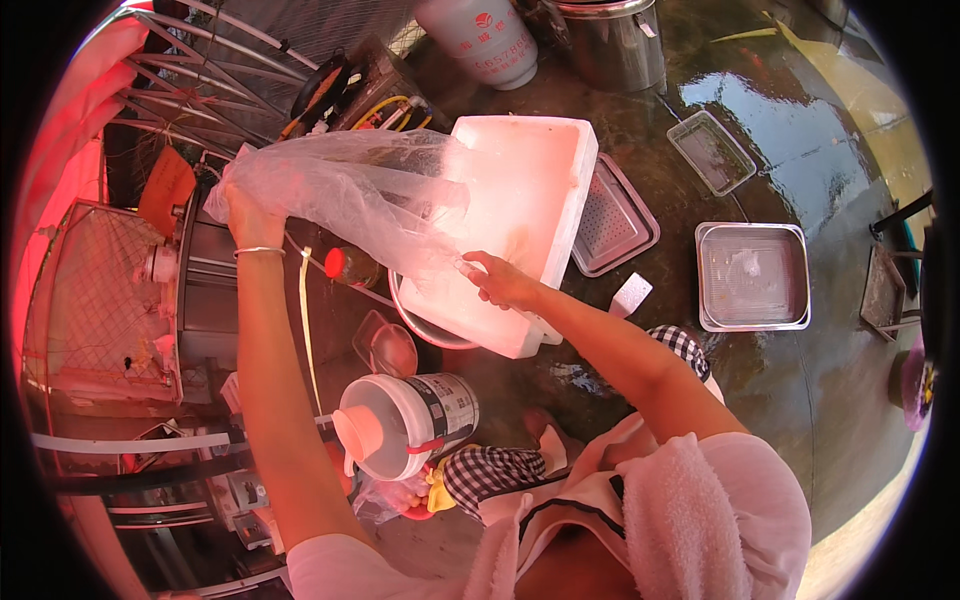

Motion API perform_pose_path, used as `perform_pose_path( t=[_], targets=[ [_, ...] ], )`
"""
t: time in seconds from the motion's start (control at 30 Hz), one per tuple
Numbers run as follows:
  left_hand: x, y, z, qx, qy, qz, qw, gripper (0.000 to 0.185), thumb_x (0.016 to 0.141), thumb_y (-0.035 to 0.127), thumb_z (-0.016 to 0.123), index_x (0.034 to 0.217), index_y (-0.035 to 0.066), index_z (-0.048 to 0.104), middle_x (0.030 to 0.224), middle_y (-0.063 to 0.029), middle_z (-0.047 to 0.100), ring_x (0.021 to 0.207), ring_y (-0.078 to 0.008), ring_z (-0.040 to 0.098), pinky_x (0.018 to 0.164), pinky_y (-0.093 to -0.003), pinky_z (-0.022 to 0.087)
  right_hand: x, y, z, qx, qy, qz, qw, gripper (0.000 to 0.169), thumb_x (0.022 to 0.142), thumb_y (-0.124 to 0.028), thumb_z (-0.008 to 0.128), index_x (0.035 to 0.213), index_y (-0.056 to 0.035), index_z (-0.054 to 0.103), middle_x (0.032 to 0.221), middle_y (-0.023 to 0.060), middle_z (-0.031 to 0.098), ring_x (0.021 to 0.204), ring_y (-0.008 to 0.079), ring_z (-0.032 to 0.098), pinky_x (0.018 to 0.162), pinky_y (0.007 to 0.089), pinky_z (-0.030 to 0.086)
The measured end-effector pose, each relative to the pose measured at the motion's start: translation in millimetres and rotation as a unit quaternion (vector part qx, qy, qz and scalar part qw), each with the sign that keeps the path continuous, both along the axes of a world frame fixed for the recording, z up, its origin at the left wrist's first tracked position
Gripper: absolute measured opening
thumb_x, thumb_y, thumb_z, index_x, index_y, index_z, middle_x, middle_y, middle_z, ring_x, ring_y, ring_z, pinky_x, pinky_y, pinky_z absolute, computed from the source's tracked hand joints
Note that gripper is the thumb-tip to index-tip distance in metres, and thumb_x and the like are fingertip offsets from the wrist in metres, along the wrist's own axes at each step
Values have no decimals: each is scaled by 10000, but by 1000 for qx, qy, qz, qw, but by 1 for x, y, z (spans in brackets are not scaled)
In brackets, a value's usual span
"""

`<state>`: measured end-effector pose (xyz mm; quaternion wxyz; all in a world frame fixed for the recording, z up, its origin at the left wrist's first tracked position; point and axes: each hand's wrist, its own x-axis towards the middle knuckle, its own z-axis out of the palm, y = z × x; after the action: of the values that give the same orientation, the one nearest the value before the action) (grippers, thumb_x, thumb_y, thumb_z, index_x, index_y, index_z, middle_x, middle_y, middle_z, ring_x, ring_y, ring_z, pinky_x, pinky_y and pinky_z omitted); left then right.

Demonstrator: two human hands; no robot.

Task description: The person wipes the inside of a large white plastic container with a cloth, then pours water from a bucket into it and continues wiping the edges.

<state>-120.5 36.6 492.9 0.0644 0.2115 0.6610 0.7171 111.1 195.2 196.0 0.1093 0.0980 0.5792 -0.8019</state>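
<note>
A clear plastic bag (352,191) is stretched between my two hands, over the left side of a white foam box (510,202). My left hand (253,214) holds its gathered upper end, raised at the left, with the fingers mostly hidden by the film. My right hand (495,281) grips the lower edge of the bag above the front part of the box. The box sits tilted on a round metal basin (427,330), whose rim shows below it. Close to the bag lies a jar with a red lid (352,268).
A white plastic bucket (442,409) with a pink cup (358,433) stands near my legs. Right of the box are a perforated metal tray (615,217), a metal pan (754,276) and a clear container (711,153) on wet floor. A gas cylinder (484,45) and steel pot (615,45) stand beyond.
</note>
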Motion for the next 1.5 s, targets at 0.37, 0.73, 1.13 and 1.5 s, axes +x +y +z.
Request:
perform_pose_path(
  t=[0.37,0.73,1.13,1.5],
  targets=[
    [40,42,8,155,-41,129,979,489,1027,287,316,1238,-103,523,1279,-246,574,1163,-394,576,1020,-506,496,-18,14,-23,-108,38,103,988,436,985,-154,418,1393,-240,545,788,-24,467,527,61,361,453,222,350],
    [167,52,-80,179,-193,71,962,556,1046,489,318,1390,53,351,1283,-158,528,1096,-388,588,873,-616,558,-22,26,0,-351,-61,78,931,778,928,-696,397,1475,-143,426,895,53,558,622,142,494,541,296,422],
    [151,-192,-228,-699,-270,-130,650,913,756,625,722,1359,-25,506,1349,-182,542,1243,-282,527,970,-381,493,-21,13,0,-98,47,-29,994,260,1009,-185,495,1212,-96,631,760,-33,531,529,52,405,459,232,351],
    [129,-1,-242,-527,251,-60,810,575,698,182,769,1228,102,564,1197,-189,593,1132,-392,557,987,-446,453,-14,8,6,120,281,6,952,295,971,-154,531,1247,-79,601,1114,68,625,1001,169,577,899,319,460]
  ],
)
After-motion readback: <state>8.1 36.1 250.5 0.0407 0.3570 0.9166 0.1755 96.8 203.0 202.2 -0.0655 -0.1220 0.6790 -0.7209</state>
